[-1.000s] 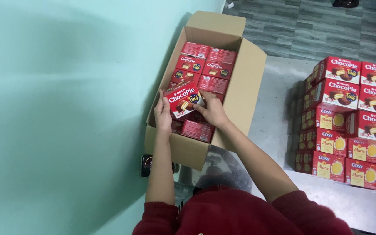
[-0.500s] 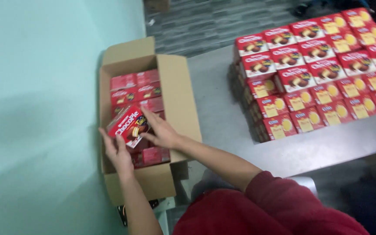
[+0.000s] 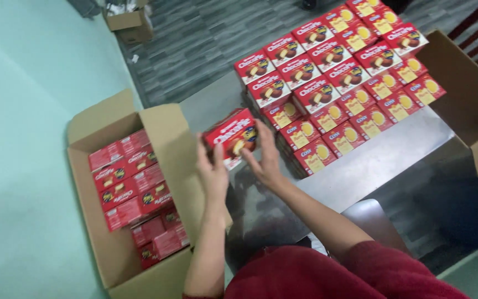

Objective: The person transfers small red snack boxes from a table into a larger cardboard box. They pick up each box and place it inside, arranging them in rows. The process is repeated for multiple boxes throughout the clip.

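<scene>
Hands meet on one red snack box (image 3: 232, 134), lifted above the near-left corner of the grey metal table (image 3: 377, 160). The left hand (image 3: 212, 169) grips the box from below and on its left side, fingers bent round the edge; the right hand (image 3: 265, 160) presses on its right end, fingers wrapped up its side. Both hands are closed on the box, which is tilted, its printed face turned up toward the camera.

The box hangs between the open cardboard carton (image 3: 167, 133) on the left and the stack of red snack boxes (image 3: 333, 72) on the table, just clear of the carton's right flap and close to the stack's nearest corner. Inside the carton more red boxes (image 3: 134, 194) lie packed in rows, with bare cardboard showing along the left wall and at the near end.

A strip of bare table runs along the near edge, in front of the stack. At the right edge of the table stands a second, brown carton (image 3: 471, 105), its wall just beside the stack. A small carton (image 3: 131, 25) sits well apart on the striped floor (image 3: 206, 39) beyond. A pale green wall (image 3: 23, 111) closes the left side.
</scene>
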